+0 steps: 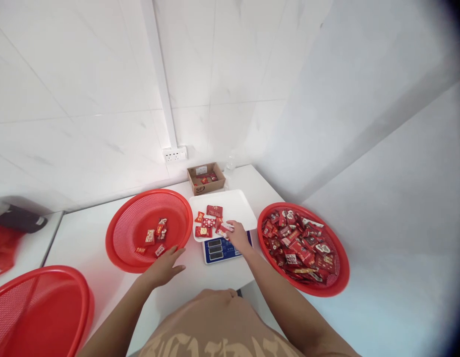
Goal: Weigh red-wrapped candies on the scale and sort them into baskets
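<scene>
Brown shirt (215, 322), pale block lettering, at the near edge. Left hand (163, 267): fingers loosely spread at the rim of a round red mesh basket (139, 217); contact unclear. Second basket (342, 265), right, heaped with crinkled wrappers. Strip of white tabletop (195, 265) separates first basket from blue-panelled scale (226, 252). Right hand (237, 236) pinches a red packet (221, 231) over the smooth, round-cornered tray (233, 204). Beyond: cardboard box (211, 187), tiled wall (114, 129).

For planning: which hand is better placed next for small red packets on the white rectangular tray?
Likely the right hand: it touches one packet; the left hand is at a round red plastic basket.
</scene>
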Demonstrator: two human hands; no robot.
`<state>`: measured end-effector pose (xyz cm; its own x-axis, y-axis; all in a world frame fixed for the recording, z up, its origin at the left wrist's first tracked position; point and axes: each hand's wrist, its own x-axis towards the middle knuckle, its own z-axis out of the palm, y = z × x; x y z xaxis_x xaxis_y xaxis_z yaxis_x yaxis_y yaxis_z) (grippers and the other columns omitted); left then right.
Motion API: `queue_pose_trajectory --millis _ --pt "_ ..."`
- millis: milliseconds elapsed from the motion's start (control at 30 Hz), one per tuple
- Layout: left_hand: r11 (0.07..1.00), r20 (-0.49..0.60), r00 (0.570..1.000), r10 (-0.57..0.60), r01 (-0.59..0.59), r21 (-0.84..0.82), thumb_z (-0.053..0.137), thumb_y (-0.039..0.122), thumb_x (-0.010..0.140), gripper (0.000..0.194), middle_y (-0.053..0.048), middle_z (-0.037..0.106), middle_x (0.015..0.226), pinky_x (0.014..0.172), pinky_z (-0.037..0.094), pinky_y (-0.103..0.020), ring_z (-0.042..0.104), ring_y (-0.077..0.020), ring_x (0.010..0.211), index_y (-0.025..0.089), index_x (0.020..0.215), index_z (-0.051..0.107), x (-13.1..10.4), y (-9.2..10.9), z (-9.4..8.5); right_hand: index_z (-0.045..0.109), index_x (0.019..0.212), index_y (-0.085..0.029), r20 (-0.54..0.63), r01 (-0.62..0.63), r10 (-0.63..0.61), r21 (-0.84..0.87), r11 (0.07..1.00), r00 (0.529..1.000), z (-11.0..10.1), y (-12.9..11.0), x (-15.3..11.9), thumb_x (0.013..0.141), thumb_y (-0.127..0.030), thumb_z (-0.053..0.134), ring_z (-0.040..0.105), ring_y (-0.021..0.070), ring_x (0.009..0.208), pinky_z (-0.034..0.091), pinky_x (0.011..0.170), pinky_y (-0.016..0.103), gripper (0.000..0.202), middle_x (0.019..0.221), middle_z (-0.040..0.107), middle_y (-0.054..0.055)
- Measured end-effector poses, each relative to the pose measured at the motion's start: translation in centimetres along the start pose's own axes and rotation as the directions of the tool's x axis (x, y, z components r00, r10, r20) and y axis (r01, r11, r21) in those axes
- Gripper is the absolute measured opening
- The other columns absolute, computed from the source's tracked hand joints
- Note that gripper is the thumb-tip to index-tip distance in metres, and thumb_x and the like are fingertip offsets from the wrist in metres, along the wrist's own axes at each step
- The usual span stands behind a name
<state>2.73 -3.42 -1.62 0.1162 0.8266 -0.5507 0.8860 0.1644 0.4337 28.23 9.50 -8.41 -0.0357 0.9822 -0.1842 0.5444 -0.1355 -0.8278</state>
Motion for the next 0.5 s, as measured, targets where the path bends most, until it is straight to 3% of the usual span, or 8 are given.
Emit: queue_pose_trajectory --millis 133,267,400,500 --pt "1.0 0.0 1.0 0.011 -0.011 -0.005 0.044 0.046 0.082 0.066 -0.015 0.024 0.15 0.107 0.027 -0.042 0.029 -0.0276 0.135 0.019 0.141 0.031 0.5 -0.3 0.3 0.061 0.102 -0.018 0.05 0.119 -0.118 -0.022 0.993 0.992 0.7 -1.0 0.2 0.072 -0.011 0.048 0.058 0.0175 0.102 0.043 0.094 0.033 0.033 0.108 0.062 0.006" --pt "1.0 -0.013 1.0 0.016 -0.016 -0.007 0.045 0.045 0.082 0.065 -0.015 0.027 0.149 0.106 0.029 -0.041 0.03 -0.0281 0.135 0.018 0.141 0.032 0.3 -0.3 0.2 0.059 0.106 -0.019 0.055 0.218 -0.216 -0.049 0.975 0.975 0.4 -1.7 -0.1 0.078 -0.016 0.045 0.055 0.0177 0.108 0.04 0.098 0.035 0.032 0.115 0.062 0.006" --pt "0.999 -0.029 0.999 0.035 -0.036 -0.039 0.045 0.046 0.082 0.063 -0.011 0.031 0.148 0.106 0.03 -0.042 0.03 -0.0271 0.135 0.022 0.139 0.036 -0.2 -0.6 0.1 0.059 0.107 -0.019 -0.057 0.25 -0.259 -0.123 0.96 0.964 -2.4 -0.4 -1.6 0.082 -0.024 0.043 0.054 0.0204 0.109 0.038 0.1 0.038 0.031 0.115 0.062 0.008" --pt "0.997 -0.019 0.998 0.053 -0.054 -0.062 0.043 0.045 0.082 0.055 -0.008 0.041 0.143 0.105 0.031 -0.039 0.036 -0.0256 0.131 0.023 0.133 0.044 -0.7 -0.8 -0.3 0.058 0.109 -0.016 -0.169 0.228 -0.265 -0.21 0.951 0.949 -5.7 2.4 -3.0 0.084 -0.03 0.039 0.052 0.0219 0.111 0.036 0.101 0.039 0.035 0.115 0.06 0.012"
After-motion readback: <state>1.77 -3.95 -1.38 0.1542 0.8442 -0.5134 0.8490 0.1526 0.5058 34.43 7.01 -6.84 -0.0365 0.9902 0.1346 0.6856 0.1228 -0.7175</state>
